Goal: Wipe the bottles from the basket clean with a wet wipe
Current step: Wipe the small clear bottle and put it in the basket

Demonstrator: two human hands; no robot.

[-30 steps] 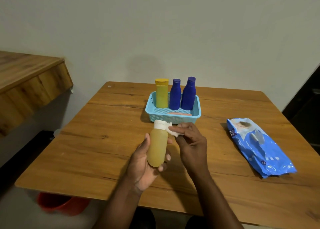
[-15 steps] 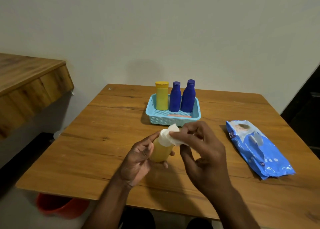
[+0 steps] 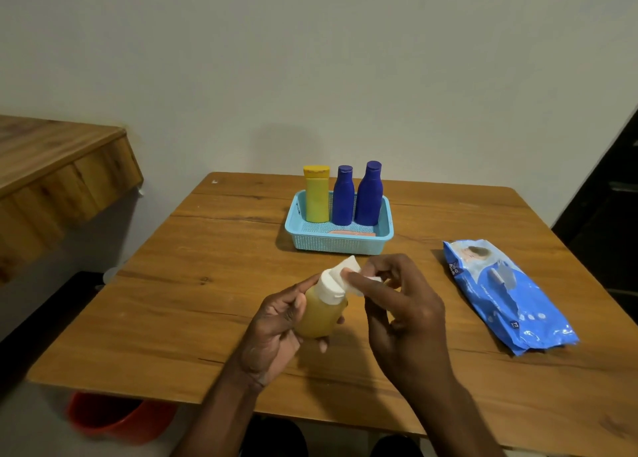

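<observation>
— Hands, where were they?
— I saw the left hand (image 3: 276, 322) curled round the amber bottle (image 3: 319, 313) above the table (image 3: 207, 301), the right hand (image 3: 397, 304) pinching the wet wipe (image 3: 350, 278) against its white cap (image 3: 329, 285).
— Others?
— At twelve o'clock, standing in the basket (image 3: 340, 244); something flat, perhaps orange, lay there too.

Dim, warm indoor light, even across the wall (image 3: 310, 59), from somewhere above and behind the camera. Soft shadows only: a faint grey patch on the wall behind the basket (image 3: 340, 240), darker pools on the table (image 3: 207, 301) beneath the left hand (image 3: 276, 325) and right hand (image 3: 400, 315). Mild glare on the blue wipe pack (image 3: 507, 297) (a glossy streak near its lower end). Slight motion blur on the fingers. Wide-angle bending at the edges, the shelf (image 3: 62, 180) at left slanted. Murky, soft detail in the red bucket (image 3: 114, 418) below.
</observation>
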